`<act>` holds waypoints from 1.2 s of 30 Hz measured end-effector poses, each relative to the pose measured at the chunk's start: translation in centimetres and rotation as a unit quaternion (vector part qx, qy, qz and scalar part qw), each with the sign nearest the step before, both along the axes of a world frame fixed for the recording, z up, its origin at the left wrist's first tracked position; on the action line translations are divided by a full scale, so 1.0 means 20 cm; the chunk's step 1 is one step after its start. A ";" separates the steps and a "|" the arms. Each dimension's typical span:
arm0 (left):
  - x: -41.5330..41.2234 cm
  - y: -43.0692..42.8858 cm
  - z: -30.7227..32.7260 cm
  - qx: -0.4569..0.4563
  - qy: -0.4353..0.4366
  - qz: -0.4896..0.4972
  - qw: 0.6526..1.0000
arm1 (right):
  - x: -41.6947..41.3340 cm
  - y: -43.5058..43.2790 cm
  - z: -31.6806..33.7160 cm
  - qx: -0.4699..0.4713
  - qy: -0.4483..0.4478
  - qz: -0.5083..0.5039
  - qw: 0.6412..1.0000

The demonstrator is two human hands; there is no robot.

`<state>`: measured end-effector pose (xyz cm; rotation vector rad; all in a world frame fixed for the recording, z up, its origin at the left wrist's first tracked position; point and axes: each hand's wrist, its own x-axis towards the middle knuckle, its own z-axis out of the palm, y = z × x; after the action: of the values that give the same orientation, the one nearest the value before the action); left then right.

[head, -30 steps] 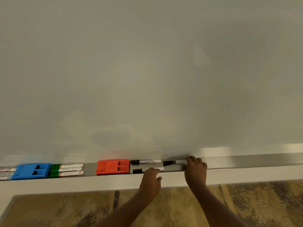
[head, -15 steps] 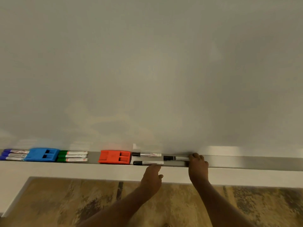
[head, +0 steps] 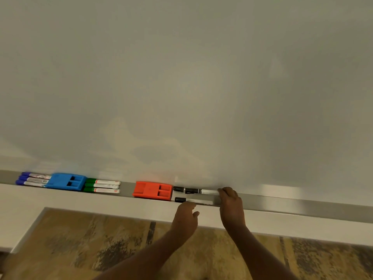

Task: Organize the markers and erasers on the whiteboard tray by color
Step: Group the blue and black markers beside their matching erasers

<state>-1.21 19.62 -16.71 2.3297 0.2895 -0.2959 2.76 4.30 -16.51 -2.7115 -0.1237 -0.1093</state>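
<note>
The right grip (head: 230, 201) has fingers curled against the right end of the rear black markers (head: 193, 191); clamped or merely touching, cannot tell. The left grip (head: 186, 215) has fingertips at the front black marker (head: 192, 200), hold likewise unclear. All lie in the tray (head: 302, 206), just right of the orange eraser (head: 153, 191).

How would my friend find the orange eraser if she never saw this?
Look along the grey tray under the big whiteboard. Going right past the green markers, the orange eraser sits just left of the black markers. It is blocky like the blue eraser, but the only orange thing there.
</note>
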 end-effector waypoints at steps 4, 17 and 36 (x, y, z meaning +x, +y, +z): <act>0.03 0.08 0.03 -0.004 -0.047 0.030 0.998 | 0.01 0.11 -0.01 -0.022 0.017 0.013 1.000; 0.09 0.27 0.02 -0.015 -0.048 0.030 0.998 | -0.01 0.26 -0.03 -0.046 0.062 -0.011 0.997; 0.08 0.36 0.01 -0.004 -0.032 -0.007 0.999 | -0.03 0.31 0.00 -0.071 0.084 -0.021 0.994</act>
<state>0.38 26.84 -16.42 2.3298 0.2397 -0.2300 2.25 10.48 -16.55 -2.8513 -0.0252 0.1202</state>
